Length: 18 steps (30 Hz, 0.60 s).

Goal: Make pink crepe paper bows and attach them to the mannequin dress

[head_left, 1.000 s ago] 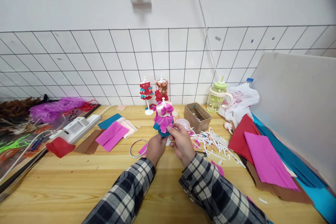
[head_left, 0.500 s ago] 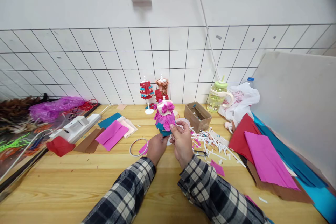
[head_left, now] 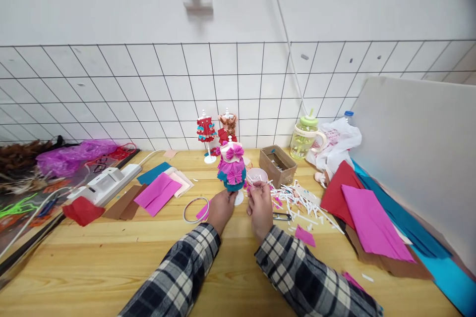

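Observation:
A miniature dress form [head_left: 231, 167] stands upright in the middle, wearing a pink and teal crepe-paper dress with pink fan-shaped bows. My left hand [head_left: 222, 209] is closed around its stand, just under the teal skirt; the white round base [head_left: 239, 198] shows beside the fingers. To the right of the dress, apart from it, my right hand [head_left: 260, 208] is curled with thumb and forefinger together at the near edge of a small pale pink dish [head_left: 257, 175]. Whatever is between those fingertips is too small to make out.
Two dressed mini forms [head_left: 206, 131] stand behind. Right: a brown box [head_left: 277, 166], white paper strips [head_left: 301, 201], black-handled snips [head_left: 281, 216], a cup [head_left: 303, 138] and folded crepe paper [head_left: 375, 223]. Left: a tape ring [head_left: 196, 198], paper sheets [head_left: 157, 193] and a power strip [head_left: 111, 183].
My right hand has come off the pink bow on the skirt and moved right and slightly down to the dish. My left hand keeps its hold on the stand. The view has shifted slightly.

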Available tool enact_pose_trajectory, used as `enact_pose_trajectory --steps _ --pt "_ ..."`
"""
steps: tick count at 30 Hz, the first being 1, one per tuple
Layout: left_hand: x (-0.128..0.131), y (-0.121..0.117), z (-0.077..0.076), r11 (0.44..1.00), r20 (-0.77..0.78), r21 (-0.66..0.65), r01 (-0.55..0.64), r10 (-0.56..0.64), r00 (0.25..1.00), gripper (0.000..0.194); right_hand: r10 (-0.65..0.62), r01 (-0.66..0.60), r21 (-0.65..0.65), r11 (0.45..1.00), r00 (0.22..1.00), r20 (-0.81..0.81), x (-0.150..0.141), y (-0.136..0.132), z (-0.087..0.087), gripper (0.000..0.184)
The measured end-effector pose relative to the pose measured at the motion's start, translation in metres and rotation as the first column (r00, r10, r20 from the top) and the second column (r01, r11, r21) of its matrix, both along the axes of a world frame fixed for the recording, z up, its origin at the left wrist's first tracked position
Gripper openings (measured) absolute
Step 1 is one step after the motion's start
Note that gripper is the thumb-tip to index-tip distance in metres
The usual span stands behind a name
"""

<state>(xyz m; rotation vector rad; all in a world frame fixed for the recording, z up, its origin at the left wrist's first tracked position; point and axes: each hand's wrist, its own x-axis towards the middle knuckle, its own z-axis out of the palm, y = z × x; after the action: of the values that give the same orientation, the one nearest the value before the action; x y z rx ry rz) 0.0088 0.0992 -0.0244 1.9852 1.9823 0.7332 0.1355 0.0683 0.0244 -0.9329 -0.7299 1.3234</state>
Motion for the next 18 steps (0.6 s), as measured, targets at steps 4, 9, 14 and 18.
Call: enact_pose_trajectory --steps 4,9,14,18 --pt "-0.002 0.003 -0.003 1.0 0.001 0.012 0.015 -0.015 1.0 0.033 -0.099 0.07 0.117 0.991 0.961 0.257 0.023 -0.01 -0.02 0.02" --pt "-0.004 0.003 -0.004 0.999 0.038 0.025 0.025 -0.026 0.999 0.028 -0.188 0.088 0.207 0.974 0.826 0.531 0.049 -0.009 -0.038 0.02" --pt "-0.012 -0.006 0.0 0.997 0.052 0.072 0.004 -0.008 0.999 0.027 -0.217 0.067 0.238 0.969 0.691 0.69 0.061 -0.003 -0.048 0.019" --pt "-0.015 -0.004 0.002 0.995 0.057 0.083 0.048 -0.053 0.997 0.023 -0.219 0.024 0.256 0.966 0.6 0.769 0.057 -0.003 -0.053 0.018"
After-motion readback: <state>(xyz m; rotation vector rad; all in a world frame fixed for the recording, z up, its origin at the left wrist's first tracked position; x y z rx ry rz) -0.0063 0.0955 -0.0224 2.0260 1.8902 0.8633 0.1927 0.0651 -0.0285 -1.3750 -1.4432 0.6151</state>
